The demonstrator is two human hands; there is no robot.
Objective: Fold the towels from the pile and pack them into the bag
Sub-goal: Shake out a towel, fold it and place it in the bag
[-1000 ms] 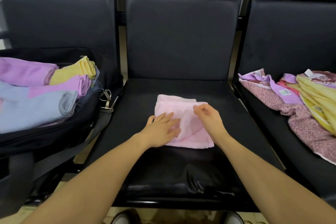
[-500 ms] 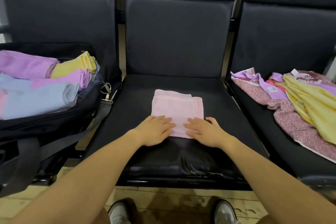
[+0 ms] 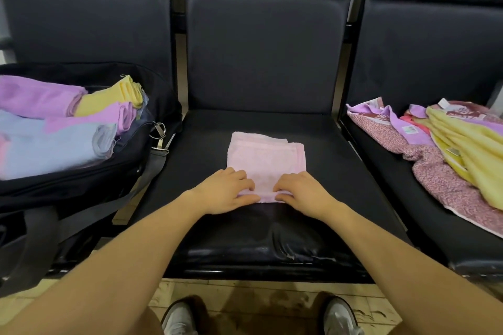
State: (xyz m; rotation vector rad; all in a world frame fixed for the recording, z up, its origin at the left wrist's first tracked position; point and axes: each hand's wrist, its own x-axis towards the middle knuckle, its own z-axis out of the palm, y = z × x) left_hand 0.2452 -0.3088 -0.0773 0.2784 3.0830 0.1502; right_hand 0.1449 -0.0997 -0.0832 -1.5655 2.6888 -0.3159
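Folded pink towel (image 3: 265, 156) lies flat on the middle seat (image 3: 340, 171). Left hand (image 3: 227, 190) and right hand (image 3: 304, 192) each pinch its near edge, fingers on top and thumbs beneath. Black bag (image 3: 81, 179) with folded towels occupies the left seat; the unfolded pile (image 3: 446, 149) lies on the right seat.

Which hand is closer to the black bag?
Left. The left hand grips the pink towel's near edge on the black bag's side; the right hand grips farther away.
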